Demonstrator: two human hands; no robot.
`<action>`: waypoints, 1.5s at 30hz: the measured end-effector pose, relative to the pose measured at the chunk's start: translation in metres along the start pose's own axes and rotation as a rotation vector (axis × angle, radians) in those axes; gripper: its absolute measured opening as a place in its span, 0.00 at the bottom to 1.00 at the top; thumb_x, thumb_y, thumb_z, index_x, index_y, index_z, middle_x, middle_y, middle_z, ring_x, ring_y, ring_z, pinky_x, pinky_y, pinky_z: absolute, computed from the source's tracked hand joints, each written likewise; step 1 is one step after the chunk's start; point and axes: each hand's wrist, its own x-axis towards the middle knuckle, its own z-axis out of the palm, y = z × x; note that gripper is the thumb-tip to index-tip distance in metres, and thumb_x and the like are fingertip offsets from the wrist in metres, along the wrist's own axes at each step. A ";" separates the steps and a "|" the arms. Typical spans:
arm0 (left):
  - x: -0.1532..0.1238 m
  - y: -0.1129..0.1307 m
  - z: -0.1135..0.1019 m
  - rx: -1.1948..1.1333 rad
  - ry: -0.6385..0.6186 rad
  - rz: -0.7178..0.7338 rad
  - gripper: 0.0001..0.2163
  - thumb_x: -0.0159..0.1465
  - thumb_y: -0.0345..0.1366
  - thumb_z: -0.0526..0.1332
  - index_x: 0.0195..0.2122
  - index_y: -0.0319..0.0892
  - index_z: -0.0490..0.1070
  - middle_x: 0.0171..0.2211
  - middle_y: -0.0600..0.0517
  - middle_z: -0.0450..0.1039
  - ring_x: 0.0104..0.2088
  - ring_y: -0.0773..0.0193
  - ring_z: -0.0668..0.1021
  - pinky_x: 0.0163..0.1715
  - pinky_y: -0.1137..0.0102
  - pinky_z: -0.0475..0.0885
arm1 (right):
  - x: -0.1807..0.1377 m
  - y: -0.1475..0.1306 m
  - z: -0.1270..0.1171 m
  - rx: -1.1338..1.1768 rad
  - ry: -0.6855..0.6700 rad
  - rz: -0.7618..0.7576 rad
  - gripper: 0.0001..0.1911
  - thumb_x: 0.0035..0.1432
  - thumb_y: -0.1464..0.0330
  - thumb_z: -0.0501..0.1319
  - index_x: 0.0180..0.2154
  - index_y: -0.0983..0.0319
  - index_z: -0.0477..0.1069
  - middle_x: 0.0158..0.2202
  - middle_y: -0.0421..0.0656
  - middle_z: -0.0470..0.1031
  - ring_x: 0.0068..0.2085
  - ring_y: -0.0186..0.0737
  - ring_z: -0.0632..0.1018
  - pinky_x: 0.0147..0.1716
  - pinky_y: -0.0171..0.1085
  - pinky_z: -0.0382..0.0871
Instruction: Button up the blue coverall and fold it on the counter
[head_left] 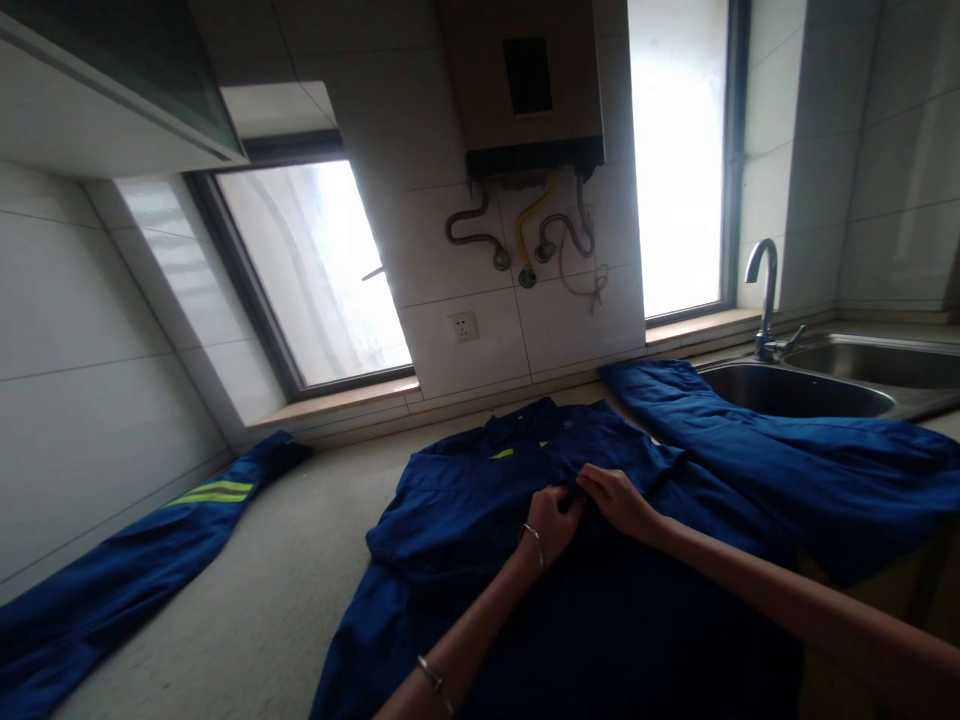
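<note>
**Blue jacket spread on the tabletop**

The dark blue jacket (480,520) lies flat left of the sink (795,390), collar toward the window, sleeves spread sideways. Left hand (553,520) and right hand (619,500) each pinch its front, touching mid-chest.

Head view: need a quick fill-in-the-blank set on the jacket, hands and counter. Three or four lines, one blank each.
1. Both hands, the left hand and the right hand, pinch the front of a ____ work jacket spread on the counter.
2. The sleeve stretched out to the left carries yellow-green reflective ____.
3. The other sleeve lies along the edge of the steel ____, below the faucet.
4. A thin bracelet circles the ____ wrist.

Missing words: blue; stripes; sink; left
</note>
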 end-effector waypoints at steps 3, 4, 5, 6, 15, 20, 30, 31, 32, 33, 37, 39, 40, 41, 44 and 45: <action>0.003 -0.001 -0.002 -0.178 -0.044 -0.121 0.16 0.55 0.45 0.60 0.30 0.34 0.76 0.27 0.50 0.75 0.28 0.62 0.73 0.28 0.71 0.65 | -0.002 -0.006 -0.005 -0.116 -0.017 -0.091 0.12 0.65 0.65 0.48 0.32 0.62 0.66 0.28 0.41 0.69 0.29 0.34 0.71 0.31 0.33 0.63; 0.004 -0.002 -0.003 -0.239 -0.051 -0.155 0.17 0.53 0.45 0.61 0.30 0.33 0.76 0.25 0.50 0.74 0.27 0.63 0.72 0.26 0.72 0.64 | -0.002 -0.008 -0.006 -0.156 -0.026 -0.122 0.12 0.65 0.66 0.48 0.33 0.62 0.67 0.30 0.42 0.70 0.30 0.34 0.72 0.32 0.33 0.65; 0.004 -0.003 -0.004 -0.298 -0.052 -0.183 0.17 0.52 0.45 0.62 0.29 0.33 0.75 0.24 0.51 0.74 0.25 0.65 0.71 0.26 0.73 0.63 | -0.002 -0.010 -0.008 -0.197 -0.026 -0.157 0.12 0.65 0.66 0.48 0.35 0.62 0.68 0.32 0.43 0.70 0.32 0.35 0.72 0.33 0.34 0.66; 0.005 -0.003 -0.004 -0.349 -0.052 -0.205 0.16 0.51 0.45 0.63 0.28 0.32 0.75 0.23 0.52 0.73 0.25 0.66 0.70 0.25 0.73 0.62 | -0.002 -0.010 -0.009 -0.235 -0.019 -0.194 0.13 0.65 0.67 0.48 0.36 0.61 0.69 0.35 0.45 0.70 0.34 0.36 0.72 0.34 0.34 0.67; 0.012 -0.019 -0.005 -0.530 -0.047 -0.185 0.12 0.53 0.39 0.60 0.30 0.33 0.74 0.25 0.52 0.73 0.28 0.65 0.71 0.30 0.73 0.64 | 0.000 -0.007 -0.011 -0.474 -0.059 -0.411 0.15 0.63 0.74 0.46 0.45 0.64 0.69 0.42 0.50 0.69 0.41 0.40 0.72 0.38 0.37 0.70; 0.013 -0.021 0.001 -0.367 -0.033 -0.048 0.09 0.56 0.34 0.54 0.30 0.36 0.72 0.28 0.53 0.73 0.31 0.64 0.71 0.32 0.73 0.66 | -0.001 -0.010 -0.010 -0.534 -0.081 -0.391 0.13 0.63 0.73 0.48 0.41 0.63 0.70 0.35 0.47 0.68 0.36 0.38 0.71 0.33 0.34 0.68; 0.006 -0.014 0.008 -0.011 0.024 -0.032 0.08 0.59 0.30 0.51 0.29 0.38 0.68 0.28 0.51 0.72 0.29 0.64 0.71 0.31 0.72 0.63 | -0.002 -0.005 -0.002 -0.228 -0.048 -0.223 0.12 0.64 0.72 0.47 0.34 0.63 0.69 0.31 0.44 0.67 0.31 0.34 0.69 0.31 0.34 0.65; 0.005 -0.014 0.009 0.014 0.032 -0.040 0.07 0.59 0.30 0.51 0.29 0.39 0.68 0.27 0.51 0.72 0.28 0.65 0.71 0.30 0.72 0.63 | -0.001 -0.005 -0.002 -0.191 -0.045 -0.210 0.12 0.64 0.72 0.48 0.33 0.63 0.69 0.31 0.44 0.68 0.31 0.34 0.69 0.32 0.34 0.65; 0.005 -0.014 0.009 0.036 0.039 -0.047 0.07 0.59 0.30 0.51 0.28 0.39 0.67 0.26 0.51 0.71 0.28 0.65 0.71 0.30 0.72 0.63 | -0.001 -0.004 -0.001 -0.160 -0.044 -0.201 0.12 0.64 0.72 0.48 0.33 0.63 0.69 0.31 0.43 0.68 0.31 0.34 0.70 0.32 0.34 0.65; 0.006 -0.013 0.009 0.052 0.046 -0.052 0.08 0.59 0.31 0.51 0.27 0.39 0.67 0.25 0.51 0.71 0.27 0.65 0.70 0.29 0.73 0.62 | -0.001 -0.004 -0.001 -0.133 -0.040 -0.193 0.12 0.64 0.72 0.49 0.32 0.63 0.68 0.31 0.43 0.68 0.31 0.34 0.70 0.32 0.34 0.65; 0.006 -0.011 0.008 0.022 0.032 -0.026 0.08 0.59 0.33 0.52 0.28 0.37 0.69 0.25 0.52 0.72 0.27 0.65 0.70 0.28 0.73 0.62 | -0.002 -0.005 -0.002 -0.105 -0.028 -0.198 0.11 0.64 0.71 0.49 0.33 0.62 0.69 0.31 0.43 0.69 0.32 0.35 0.71 0.33 0.34 0.65; 0.005 -0.010 0.007 -0.036 0.023 -0.002 0.09 0.58 0.35 0.54 0.29 0.36 0.71 0.26 0.52 0.73 0.27 0.65 0.71 0.27 0.73 0.63 | -0.004 -0.007 -0.004 -0.149 -0.026 -0.206 0.12 0.64 0.70 0.48 0.34 0.62 0.69 0.31 0.44 0.69 0.32 0.35 0.70 0.33 0.34 0.65; 0.005 -0.010 0.007 -0.066 0.021 0.005 0.09 0.58 0.36 0.55 0.30 0.36 0.71 0.27 0.52 0.73 0.28 0.65 0.71 0.27 0.74 0.63 | -0.004 -0.008 -0.005 -0.179 -0.029 -0.209 0.12 0.64 0.70 0.48 0.34 0.62 0.68 0.31 0.44 0.68 0.31 0.35 0.70 0.32 0.34 0.64; 0.004 -0.010 0.007 -0.094 0.020 0.006 0.11 0.58 0.38 0.56 0.30 0.35 0.72 0.27 0.52 0.73 0.27 0.65 0.71 0.27 0.74 0.63 | -0.005 -0.009 -0.006 -0.210 -0.031 -0.212 0.12 0.64 0.70 0.47 0.34 0.62 0.68 0.31 0.44 0.68 0.31 0.35 0.69 0.31 0.34 0.64; 0.003 -0.011 0.006 -0.147 0.001 -0.013 0.13 0.58 0.41 0.57 0.28 0.34 0.72 0.24 0.54 0.72 0.25 0.68 0.69 0.24 0.75 0.61 | -0.005 -0.009 -0.009 -0.302 -0.054 -0.252 0.12 0.64 0.72 0.46 0.36 0.63 0.68 0.31 0.44 0.67 0.31 0.35 0.69 0.30 0.33 0.63; 0.003 -0.012 0.006 -0.148 -0.003 -0.017 0.13 0.58 0.41 0.57 0.27 0.34 0.71 0.23 0.54 0.71 0.24 0.68 0.68 0.22 0.75 0.60 | -0.005 -0.009 -0.009 -0.330 -0.069 -0.276 0.12 0.64 0.72 0.46 0.36 0.63 0.68 0.31 0.44 0.67 0.31 0.35 0.69 0.30 0.33 0.63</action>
